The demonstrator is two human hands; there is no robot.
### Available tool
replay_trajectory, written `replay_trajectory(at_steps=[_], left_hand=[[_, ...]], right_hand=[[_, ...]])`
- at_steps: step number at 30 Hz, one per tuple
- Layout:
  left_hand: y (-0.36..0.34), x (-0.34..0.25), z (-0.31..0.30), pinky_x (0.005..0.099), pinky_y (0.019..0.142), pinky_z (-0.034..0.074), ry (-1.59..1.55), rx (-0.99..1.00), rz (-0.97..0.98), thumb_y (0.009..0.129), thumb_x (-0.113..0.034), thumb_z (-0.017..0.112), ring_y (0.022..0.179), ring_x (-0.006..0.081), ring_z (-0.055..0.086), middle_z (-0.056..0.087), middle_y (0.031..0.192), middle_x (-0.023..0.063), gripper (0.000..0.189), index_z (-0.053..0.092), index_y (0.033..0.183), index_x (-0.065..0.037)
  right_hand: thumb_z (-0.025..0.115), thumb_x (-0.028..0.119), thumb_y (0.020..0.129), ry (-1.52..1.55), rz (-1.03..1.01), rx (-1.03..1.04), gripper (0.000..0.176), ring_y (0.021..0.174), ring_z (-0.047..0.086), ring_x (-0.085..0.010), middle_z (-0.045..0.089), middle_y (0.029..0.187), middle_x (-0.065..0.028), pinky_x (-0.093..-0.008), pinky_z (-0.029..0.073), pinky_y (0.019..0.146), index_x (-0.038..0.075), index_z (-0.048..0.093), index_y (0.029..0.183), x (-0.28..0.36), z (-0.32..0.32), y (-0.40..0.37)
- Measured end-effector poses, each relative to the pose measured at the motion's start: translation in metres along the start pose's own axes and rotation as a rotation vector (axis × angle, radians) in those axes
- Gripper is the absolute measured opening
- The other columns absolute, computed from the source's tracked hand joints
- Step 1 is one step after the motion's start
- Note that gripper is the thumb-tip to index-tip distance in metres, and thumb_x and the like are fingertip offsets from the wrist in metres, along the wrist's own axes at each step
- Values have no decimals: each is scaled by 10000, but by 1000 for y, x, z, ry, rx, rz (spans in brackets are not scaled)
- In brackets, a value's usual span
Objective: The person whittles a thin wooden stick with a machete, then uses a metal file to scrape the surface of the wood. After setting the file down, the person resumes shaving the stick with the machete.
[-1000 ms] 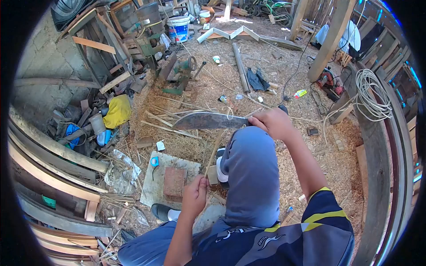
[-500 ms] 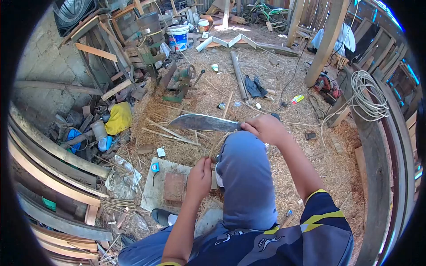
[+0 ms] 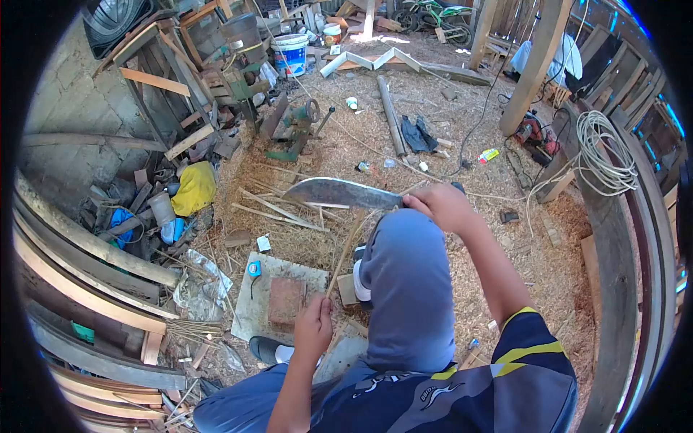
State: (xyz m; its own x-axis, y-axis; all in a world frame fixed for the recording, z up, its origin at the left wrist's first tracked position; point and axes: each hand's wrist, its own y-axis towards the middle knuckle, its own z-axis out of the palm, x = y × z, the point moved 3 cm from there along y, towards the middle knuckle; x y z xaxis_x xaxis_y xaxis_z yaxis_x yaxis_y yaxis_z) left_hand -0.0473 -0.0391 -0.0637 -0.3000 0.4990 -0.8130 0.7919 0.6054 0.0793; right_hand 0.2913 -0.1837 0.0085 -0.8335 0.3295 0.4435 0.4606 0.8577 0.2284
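Observation:
My right hand (image 3: pixel 439 205) grips the handle of a large knife (image 3: pixel 339 193) just above my raised knee (image 3: pixel 408 252). The broad blade points left, its tip over the shavings. Lower down, my left hand (image 3: pixel 314 328) is closed around a thin wooden strip (image 3: pixel 343 256), which slants up from my fist to the blade. Where strip and blade meet, contact cannot be made out. Beside my left hand, a reddish block (image 3: pixel 286 301) lies on a pale board (image 3: pixel 253 317) with a blue tape measure (image 3: pixel 253 269).
Cut strips (image 3: pixel 278 209) lie among shavings beyond the blade. A green metal vise (image 3: pixel 292 133) stands ahead. Curved timbers (image 3: pixel 86 289) line the left, a yellow cloth (image 3: pixel 193 189) near them. Coiled cable (image 3: pixel 603 155) hangs on the right rail; a wooden post (image 3: pixel 535 68) stands nearby.
My left hand has moved down and left, exposing more of the strip. The knife and my right hand have shifted slightly right. The view has moved a little.

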Motion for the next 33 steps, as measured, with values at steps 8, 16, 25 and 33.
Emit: replay_trajectory(at_steps=[8,16,25,33], left_hand=[[63,-45,16,520,643,483,-23,-91,85,1082,-217,541,757,479,654,650,785,257,223,621,1021,-18],[68,-41,13,503,627,489,-11,-86,108,1076,-202,554,754,479,652,647,775,247,213,624,996,-18],[31,-3,11,501,613,492,59,-65,3,1066,-196,568,711,452,660,656,775,244,171,651,1021,-53],[96,-54,27,493,614,493,-114,-188,174,1059,-176,582,731,464,661,656,801,254,156,648,1053,-34]], right_hand=[[533,462,1051,-82,-47,41,425,746,693,-409,705,760,-180,-527,529,692,132,771,928,21,-2,8],[517,459,1056,-56,-57,36,435,769,697,-408,710,785,-187,-531,532,708,125,765,931,28,-3,9],[521,444,1055,-54,-4,70,408,780,698,-408,710,793,-186,-513,536,719,124,762,978,8,-3,3],[533,452,1047,-110,-65,57,423,770,692,-413,697,765,-193,-525,528,708,122,764,920,25,-5,10]])
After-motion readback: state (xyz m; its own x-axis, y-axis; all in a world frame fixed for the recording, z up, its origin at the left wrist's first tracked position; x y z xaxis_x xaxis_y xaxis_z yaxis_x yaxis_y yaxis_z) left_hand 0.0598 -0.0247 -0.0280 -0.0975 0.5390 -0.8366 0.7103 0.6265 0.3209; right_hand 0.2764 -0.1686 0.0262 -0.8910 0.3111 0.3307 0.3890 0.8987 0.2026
